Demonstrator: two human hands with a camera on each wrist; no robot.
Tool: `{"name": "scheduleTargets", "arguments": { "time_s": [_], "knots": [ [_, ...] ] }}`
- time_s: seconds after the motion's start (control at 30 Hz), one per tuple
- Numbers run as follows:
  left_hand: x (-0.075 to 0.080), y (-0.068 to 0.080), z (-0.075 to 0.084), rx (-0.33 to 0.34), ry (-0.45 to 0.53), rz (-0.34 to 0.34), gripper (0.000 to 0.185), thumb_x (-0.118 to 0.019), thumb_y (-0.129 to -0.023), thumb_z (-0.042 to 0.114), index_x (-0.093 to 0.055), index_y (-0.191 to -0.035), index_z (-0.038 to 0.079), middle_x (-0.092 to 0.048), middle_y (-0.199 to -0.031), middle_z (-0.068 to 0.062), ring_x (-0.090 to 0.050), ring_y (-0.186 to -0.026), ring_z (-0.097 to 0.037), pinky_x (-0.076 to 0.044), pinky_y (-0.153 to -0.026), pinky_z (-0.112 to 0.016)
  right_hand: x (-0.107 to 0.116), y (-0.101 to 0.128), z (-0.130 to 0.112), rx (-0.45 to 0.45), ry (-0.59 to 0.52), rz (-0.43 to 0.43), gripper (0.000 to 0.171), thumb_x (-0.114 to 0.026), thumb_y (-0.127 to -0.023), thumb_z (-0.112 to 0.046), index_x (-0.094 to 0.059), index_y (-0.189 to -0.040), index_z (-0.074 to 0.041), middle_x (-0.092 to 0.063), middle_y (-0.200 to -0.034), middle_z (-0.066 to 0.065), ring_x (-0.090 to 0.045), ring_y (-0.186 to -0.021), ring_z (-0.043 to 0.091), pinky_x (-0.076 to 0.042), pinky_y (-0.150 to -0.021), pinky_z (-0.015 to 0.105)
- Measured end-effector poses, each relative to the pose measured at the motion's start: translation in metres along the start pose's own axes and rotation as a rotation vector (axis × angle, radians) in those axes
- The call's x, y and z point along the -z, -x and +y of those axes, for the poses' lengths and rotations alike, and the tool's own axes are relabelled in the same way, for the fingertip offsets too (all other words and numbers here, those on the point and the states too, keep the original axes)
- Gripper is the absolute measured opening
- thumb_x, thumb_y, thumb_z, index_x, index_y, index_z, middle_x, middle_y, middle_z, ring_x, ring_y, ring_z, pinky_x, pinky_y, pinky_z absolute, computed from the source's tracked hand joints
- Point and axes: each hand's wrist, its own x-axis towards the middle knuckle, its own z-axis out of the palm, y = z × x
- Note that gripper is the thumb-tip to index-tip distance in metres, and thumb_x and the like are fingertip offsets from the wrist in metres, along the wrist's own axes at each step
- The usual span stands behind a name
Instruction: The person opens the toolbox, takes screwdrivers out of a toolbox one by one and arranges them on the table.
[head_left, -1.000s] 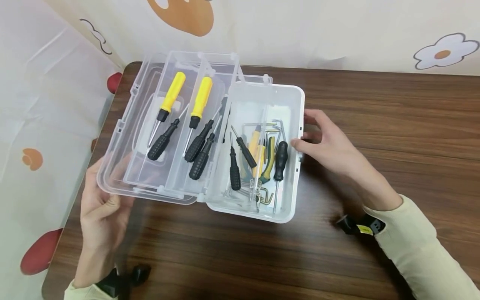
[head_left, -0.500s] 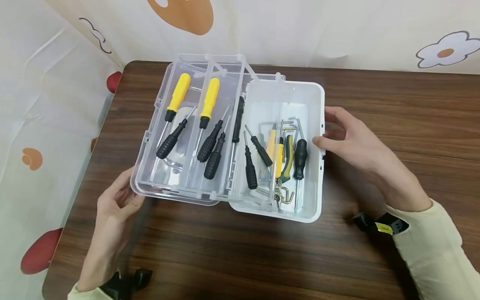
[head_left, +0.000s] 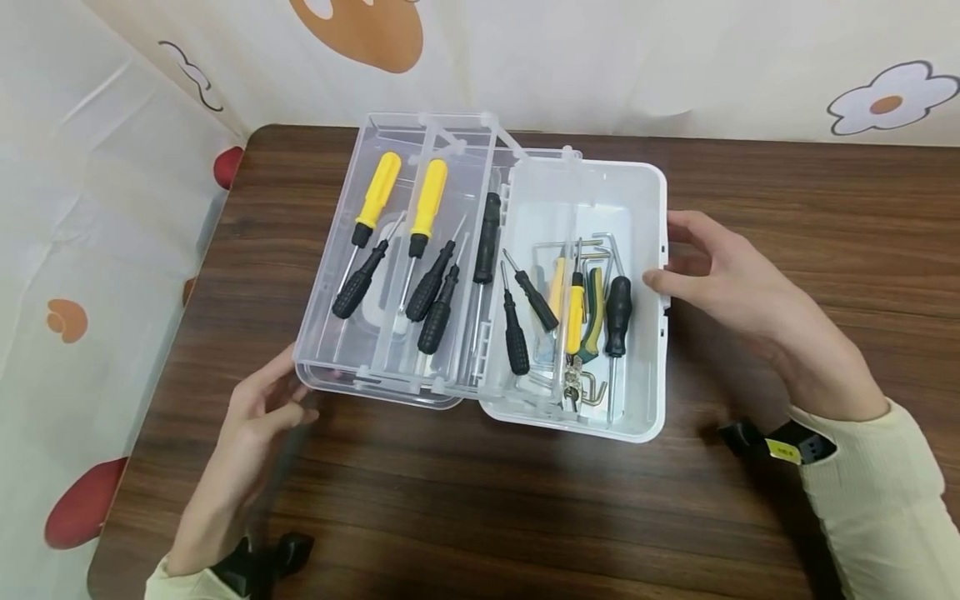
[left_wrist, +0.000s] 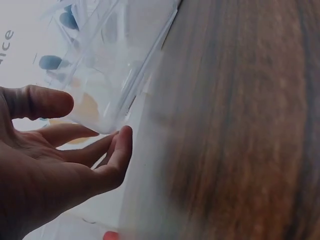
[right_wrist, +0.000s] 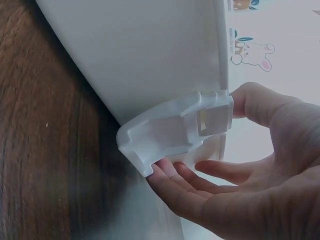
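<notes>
A white toolbox with a clear lid and a clear tray swung out to the left lies in the head view. Yellow-handled screwdrivers and several black-handled ones rest in the tray. In the base are a black screwdriver, pliers and hex keys. My right hand grips the box's right side, thumb at the rim and fingers by the white latch. Fingers loosely bent, my left hand is at the tray's lower left corner; contact is unclear.
The box stands on a dark wooden table, whose left edge runs down toward me. A patterned curtain hangs behind the table and along its left.
The toolbox has shifted right with my right hand on it. The lid at left has come down under the tray. My left hand has moved right and loosened from the lid's edge.
</notes>
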Motion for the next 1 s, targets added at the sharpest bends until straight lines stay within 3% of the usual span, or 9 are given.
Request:
{"name": "scheduleTargets", "arguments": {
  "time_s": [0.17,0.27,0.5,0.6,0.67,0.83,1.0],
  "knots": [
    [-0.001,-0.002,0.003,-0.017,-0.086,-0.089,0.086,-0.039,-0.073,-0.026,-0.056,-0.150,0.010,-0.048,-0.153,0.002,-0.059,-0.130,-0.003,-0.050,-0.064,-0.034,0.002,-0.001,0.000,-0.013,-0.004,-0.007,0.081,-0.069,-0.101,-0.031,-0.022,-0.167,-0.023,-0.028,-0.171,0.007,-0.043,-0.145,0.037,-0.034,-0.117,0.067],
    [-0.001,-0.004,0.004,-0.003,-0.109,-0.106,0.084,-0.040,-0.073,-0.025,-0.059,-0.146,0.011,-0.047,-0.152,0.002,-0.059,-0.128,-0.003,-0.051,-0.065,-0.036,0.003,-0.002,0.000,-0.018,0.008,-0.009,0.082,-0.068,-0.101,-0.032,-0.020,-0.167,-0.023,-0.030,-0.170,0.008,-0.043,-0.146,0.037,-0.034,-0.117,0.068],
    [0.000,-0.011,0.002,-0.006,-0.135,-0.125,0.081,-0.041,-0.069,-0.025,-0.064,-0.138,0.011,-0.048,-0.149,0.002,-0.060,-0.120,-0.006,-0.055,-0.073,-0.026,0.005,-0.003,0.002,-0.021,0.015,-0.007,0.082,-0.068,-0.101,-0.032,-0.020,-0.167,-0.021,-0.029,-0.171,0.010,-0.042,-0.146,0.039,-0.033,-0.117,0.070],
    [0.001,-0.014,0.004,-0.016,-0.158,-0.157,0.079,-0.042,-0.068,-0.025,-0.062,-0.138,0.006,-0.048,-0.148,0.001,-0.058,-0.120,-0.006,-0.054,-0.076,-0.023,0.007,-0.003,0.003,-0.023,0.023,-0.003,0.082,-0.068,-0.102,-0.033,-0.020,-0.167,-0.021,-0.027,-0.172,0.010,-0.041,-0.147,0.041,-0.033,-0.116,0.071],
    [0.002,-0.015,0.006,-0.013,-0.199,-0.183,0.076,-0.043,-0.070,-0.023,-0.060,-0.139,0.002,-0.048,-0.147,0.002,-0.059,-0.116,-0.006,-0.054,-0.071,-0.026,0.008,-0.003,0.003,-0.025,0.031,-0.003,0.082,-0.068,-0.102,-0.034,-0.020,-0.167,-0.021,-0.026,-0.172,0.011,-0.041,-0.148,0.041,-0.032,-0.116,0.072],
    [0.005,-0.024,0.019,0.011,-0.366,-0.217,0.072,-0.046,-0.077,-0.019,-0.054,-0.146,-0.001,-0.051,-0.144,-0.003,-0.054,-0.114,-0.003,-0.050,-0.078,-0.025,0.010,-0.003,0.005,-0.033,0.038,-0.005,0.084,-0.068,-0.102,-0.035,-0.018,-0.167,-0.021,-0.025,-0.172,0.013,-0.040,-0.149,0.043,-0.032,-0.116,0.074],
    [0.009,-0.040,0.045,-0.017,-0.539,-0.153,0.062,-0.048,-0.093,-0.013,-0.054,-0.151,0.007,-0.053,-0.151,-0.010,-0.045,-0.128,0.003,-0.038,-0.097,-0.012,0.011,-0.002,0.007,-0.039,0.023,-0.008,0.085,-0.068,-0.102,-0.034,-0.017,-0.167,-0.020,-0.025,-0.172,0.014,-0.038,-0.150,0.043,-0.032,-0.116,0.074]
  ]
}}
